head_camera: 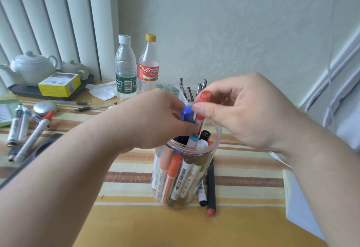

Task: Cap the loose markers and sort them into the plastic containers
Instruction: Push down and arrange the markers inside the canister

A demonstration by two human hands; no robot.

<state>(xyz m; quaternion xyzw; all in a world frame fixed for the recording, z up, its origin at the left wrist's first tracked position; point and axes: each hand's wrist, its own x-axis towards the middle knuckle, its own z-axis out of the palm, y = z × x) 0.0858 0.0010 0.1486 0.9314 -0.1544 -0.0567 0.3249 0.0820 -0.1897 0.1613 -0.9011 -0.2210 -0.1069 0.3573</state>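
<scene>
Behind the marker jar (216, 142), a 可口可乐 bottle (149, 65)

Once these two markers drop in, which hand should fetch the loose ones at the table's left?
Left hand. The loose markers lie on its side of the jar; the right hand would have to cross over it.

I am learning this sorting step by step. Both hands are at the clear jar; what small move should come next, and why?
Probably the right hand should lower the red-capped marker into the clear container and let go. Its cap is on and its lower end is already inside the rim, beside the blue-capped marker that the left hand holds.
</scene>
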